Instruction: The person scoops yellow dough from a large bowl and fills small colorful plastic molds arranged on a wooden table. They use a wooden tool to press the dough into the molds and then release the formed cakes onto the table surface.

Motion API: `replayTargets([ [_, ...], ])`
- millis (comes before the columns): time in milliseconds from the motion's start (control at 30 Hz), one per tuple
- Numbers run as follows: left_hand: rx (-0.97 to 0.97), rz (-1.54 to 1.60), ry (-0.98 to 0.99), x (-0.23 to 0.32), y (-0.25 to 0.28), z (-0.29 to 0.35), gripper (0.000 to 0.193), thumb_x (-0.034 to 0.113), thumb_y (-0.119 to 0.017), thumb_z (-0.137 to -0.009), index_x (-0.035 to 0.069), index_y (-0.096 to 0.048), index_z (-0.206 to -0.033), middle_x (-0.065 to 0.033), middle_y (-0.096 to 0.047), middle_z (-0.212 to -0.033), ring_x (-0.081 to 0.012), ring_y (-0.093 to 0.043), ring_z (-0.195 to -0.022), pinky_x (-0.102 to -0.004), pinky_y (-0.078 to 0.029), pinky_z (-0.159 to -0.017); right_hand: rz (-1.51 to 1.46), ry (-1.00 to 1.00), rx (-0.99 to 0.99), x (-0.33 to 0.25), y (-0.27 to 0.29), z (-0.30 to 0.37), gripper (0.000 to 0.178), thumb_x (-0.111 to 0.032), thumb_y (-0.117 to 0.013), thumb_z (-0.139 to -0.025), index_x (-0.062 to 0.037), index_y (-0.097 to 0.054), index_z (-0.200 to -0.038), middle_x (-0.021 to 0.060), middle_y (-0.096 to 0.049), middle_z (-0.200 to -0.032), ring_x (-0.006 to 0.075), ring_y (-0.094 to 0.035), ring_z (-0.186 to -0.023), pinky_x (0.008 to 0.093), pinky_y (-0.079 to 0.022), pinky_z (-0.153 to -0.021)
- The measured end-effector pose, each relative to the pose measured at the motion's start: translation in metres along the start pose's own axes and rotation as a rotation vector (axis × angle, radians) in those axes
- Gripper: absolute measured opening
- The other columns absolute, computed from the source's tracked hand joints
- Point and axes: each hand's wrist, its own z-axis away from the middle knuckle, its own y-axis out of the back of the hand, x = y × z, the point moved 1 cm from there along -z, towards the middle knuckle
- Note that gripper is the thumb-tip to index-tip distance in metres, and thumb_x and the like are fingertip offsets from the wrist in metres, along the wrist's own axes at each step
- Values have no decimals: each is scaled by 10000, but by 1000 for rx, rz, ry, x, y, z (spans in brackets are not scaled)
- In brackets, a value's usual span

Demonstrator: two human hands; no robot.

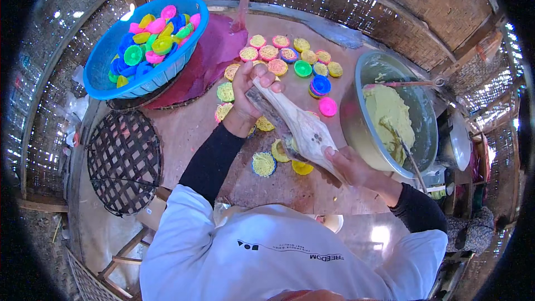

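Observation:
With both hands I hold a long, pale wooden hand press (304, 125) at a slant over the table. My left hand (249, 92) is wrapped round its upper end. Its lower end is gripped by my right hand (354, 167). Beneath the press, partly covered by it, lies a yellow cup (301, 168). A cup filled with pale strands (263, 164) sits just left of that. Several more strand-filled cups (268, 52) stand farther back in loose rows. Among them are a bare green cup (302, 68), a stack of blue cups (320, 84) and a pink cup (327, 107).
On the right, a large basin (352, 145) contains pale green dough (388, 112) and a stick (411, 159). A blue basket (153, 86) full of colourful cups stands at the far left by a dark pink sheet (225, 50). Nearer lies a dark woven rack (123, 161).

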Motion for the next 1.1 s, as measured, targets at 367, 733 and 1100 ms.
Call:
replayTargets([
  [367,172,-940,223,-17,-31,32,393,382,-412,-900,58,-539,-1082,-73,-542,-1000,-237,-518,-873,-383,-416,-818,-254,190,31,18,4,19,512,-491,-444,-883,-4,-605,-885,25,-566,-641,85,-509,-512,220,-401,-443],
  [733,321,-1750,600,-37,-8,108,278,327,-515,-844,71,-580,-930,-113,-471,-985,-246,-433,-959,-372,-347,-799,-218,258,108,38,-2,17,560,-517,-399,-887,-6,-617,-811,37,-580,-633,101,-533,-513,225,-409,-450],
  [1100,-295,-2698,32,-42,-28,115,207,209,-612,-675,136,-652,-864,-22,-498,-1003,-232,-434,-980,-411,-327,-783,-219,304,234,50,9,15,629,-563,-380,-867,21,-608,-819,68,-583,-599,108,-492,-395,231,-348,-327],
])
